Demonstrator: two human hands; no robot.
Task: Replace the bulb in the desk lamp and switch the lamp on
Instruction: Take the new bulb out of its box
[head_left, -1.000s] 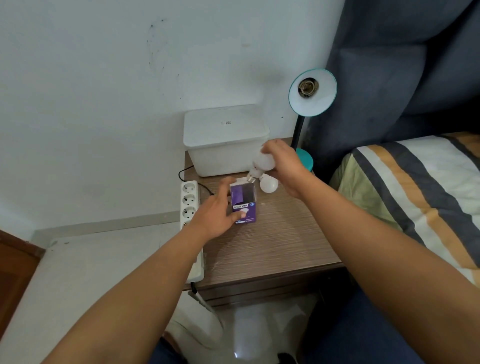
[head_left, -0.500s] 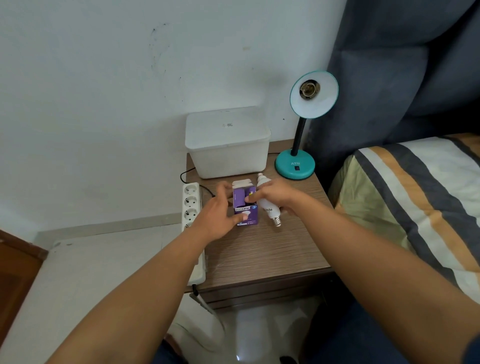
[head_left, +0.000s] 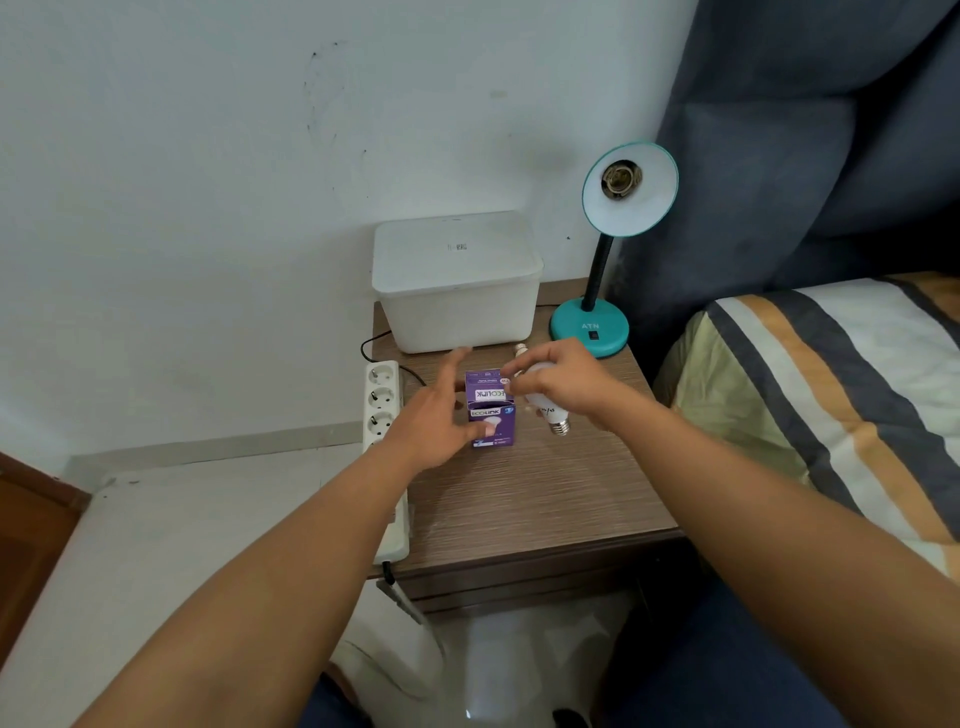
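A purple bulb box (head_left: 491, 410) stands on the wooden nightstand (head_left: 545, 493). My left hand (head_left: 436, 415) steadies it, thumb on its front and fingers spread behind its left side. My right hand (head_left: 563, 382) pinches the box's top right corner. Under that hand a white bulb (head_left: 545, 410) lies on the wood with its screw base toward me. A second bulb's screw base (head_left: 519, 347) pokes out behind my fingers. The teal desk lamp (head_left: 589, 327) stands at the back right; its shade (head_left: 628, 189) faces me and the socket holds no bulb.
A white lidded bin (head_left: 457, 280) sits against the wall behind the box. A white power strip (head_left: 383, 410) hangs along the nightstand's left edge with a black cord. A bed with a striped cover (head_left: 831, 389) and a dark headboard borders the right side.
One second ago my right hand held a bulb above the box. It then laid the bulb on the wood and went to the box top, whose white flap no longer shows.
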